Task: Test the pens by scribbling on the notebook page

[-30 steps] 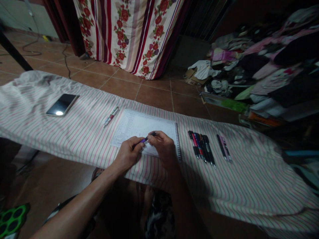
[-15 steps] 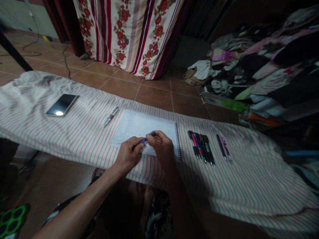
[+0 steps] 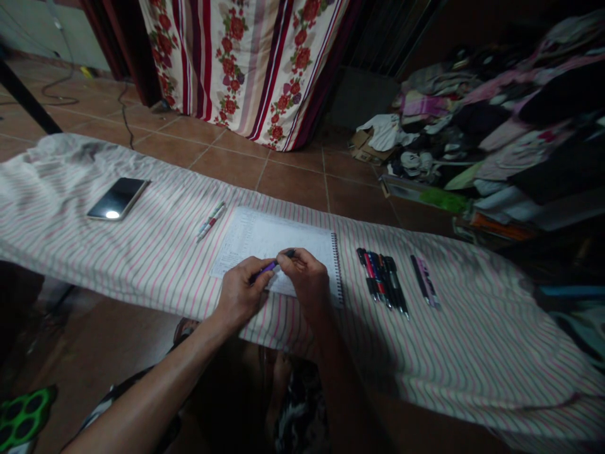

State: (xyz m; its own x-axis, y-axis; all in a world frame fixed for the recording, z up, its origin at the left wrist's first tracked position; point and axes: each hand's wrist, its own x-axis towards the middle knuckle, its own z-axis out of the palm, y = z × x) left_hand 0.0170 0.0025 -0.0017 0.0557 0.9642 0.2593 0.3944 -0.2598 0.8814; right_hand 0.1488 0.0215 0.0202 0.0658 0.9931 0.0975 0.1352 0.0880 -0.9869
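A purple and black pen is held between my two hands, above the near part of a spiral notebook with writing on its page. My left hand pinches the pen's purple end. At the dark end, the fingers of my right hand are closed. Right of the notebook lies a row of several pens, black, red and blue. Beyond that row are a black pen and a pink patterned pen. Two light-coloured pens lie left of the notebook.
A striped cloth covers the long surface. On its left part rests a phone with a light reflected in it. Behind hang a floral curtain and, at right, a heap of clothes. A green object with round holes is lower left.
My left fingers have shifted slightly on the pen, and more of its purple barrel shows. My right hand and the other things look the same.
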